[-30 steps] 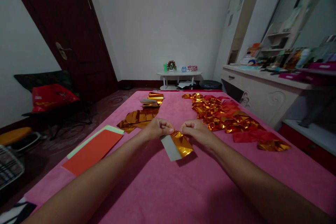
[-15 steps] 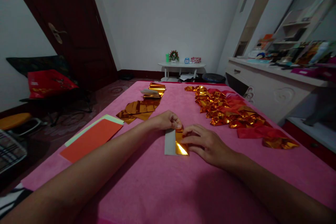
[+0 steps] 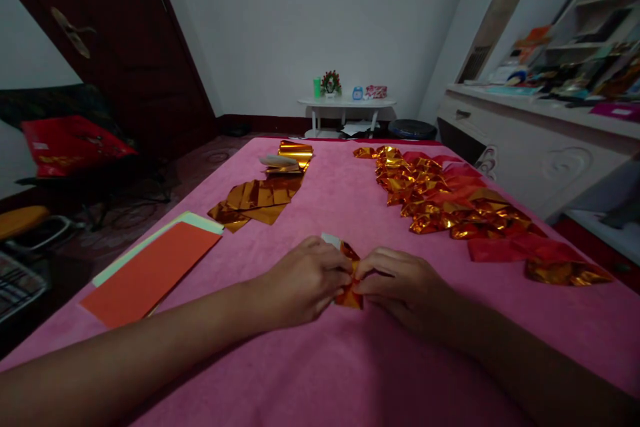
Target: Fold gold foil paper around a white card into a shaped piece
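Note:
A small gold foil paper point(image 3: 351, 300) with a pale part showing at its far left corner lies on the pink cloth point(image 3: 300, 373) in front of me. My left hand point(image 3: 303, 280) covers its left side, fingers curled and pinching the foil. From the right, my right hand point(image 3: 407, 283) pinches the same foil between thumb and fingers. The fingertips of both hands almost meet over it. Its middle is raised and creased, and much of it is hidden under my fingers.
Gold foil sheets point(image 3: 260, 200) and a gold foil roll point(image 3: 296, 150) lie at the back left. Nearer are orange paper point(image 3: 155, 273) and pale green paper point(image 3: 145, 253). Several crumpled gold and red foil pieces point(image 3: 425, 193) line the right side. A white side table point(image 3: 345, 103) stands beyond.
My left hand has come down and nearer, over the foil paper's left side. My right hand has closed in on the foil, which has gone from flat to creased. The view has shifted slightly.

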